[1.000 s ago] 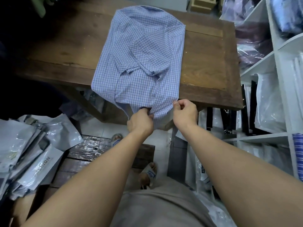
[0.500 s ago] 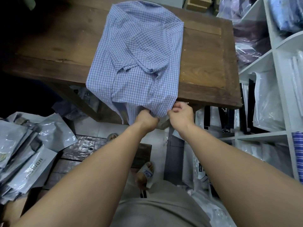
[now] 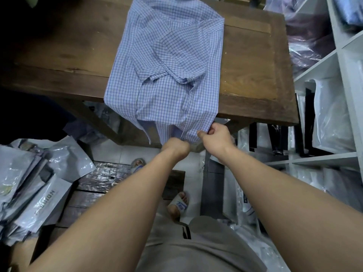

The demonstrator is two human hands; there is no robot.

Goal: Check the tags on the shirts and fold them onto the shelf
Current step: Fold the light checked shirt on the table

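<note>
Checked shirt (image 3: 165, 61) on desk (image 3: 253, 75), hem overhanging at frame centre. Left hand (image 3: 175, 147) and right hand (image 3: 216, 135) each pinch hem, grip closed on cloth.

**Bare forearms, grey-beige cloth, slide sandals**

The forearms (image 3: 121, 203) are bare from the left grip (image 3: 175, 147) and the right grip (image 3: 216, 134) back to the frame's edge. Well below both grips, nearest the wearer, lies a smooth grey-beige lower garment (image 3: 196, 250) bearing a small black patch (image 3: 186, 232) crossed by pale lines. Between it and the left grip, one foot wears a slide sandal (image 3: 179, 203) with a white strap and blurred blue lettering. Just below-left of the left grip, a second sandal (image 3: 138, 164) shows a pale grey strap.
</note>
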